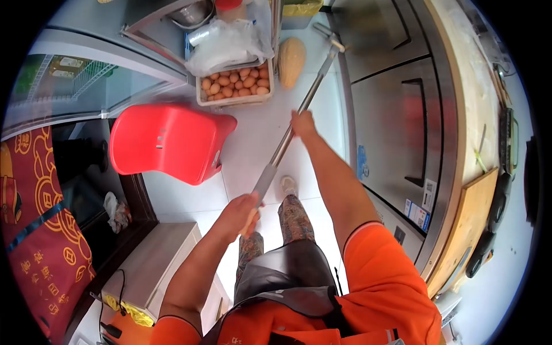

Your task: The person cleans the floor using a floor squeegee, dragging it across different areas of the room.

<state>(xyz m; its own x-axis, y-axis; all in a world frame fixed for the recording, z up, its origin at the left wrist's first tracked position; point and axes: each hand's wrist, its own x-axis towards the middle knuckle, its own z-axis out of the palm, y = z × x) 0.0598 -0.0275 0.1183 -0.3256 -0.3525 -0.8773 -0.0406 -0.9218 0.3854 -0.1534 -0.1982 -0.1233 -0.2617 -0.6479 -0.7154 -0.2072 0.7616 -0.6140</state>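
Observation:
A long-handled mop with a silver pole and grey grip slants away from me across the floor. Its narrow head, partly blurred, reaches the tiles near the bottom of the steel cabinet; its exact shape is hard to tell. My left hand is wrapped round the grip at the near end. Farther up the pole, my right hand is closed round the metal. A tan, oblong squash lies on the floor just left of the mop head.
A red plastic stool stands left of the pole. Behind it sits a crate of brown eggs under a shelf with plastic bags. A steel cabinet lines the right side, a glass-door fridge the left. A light wooden box is near my left arm.

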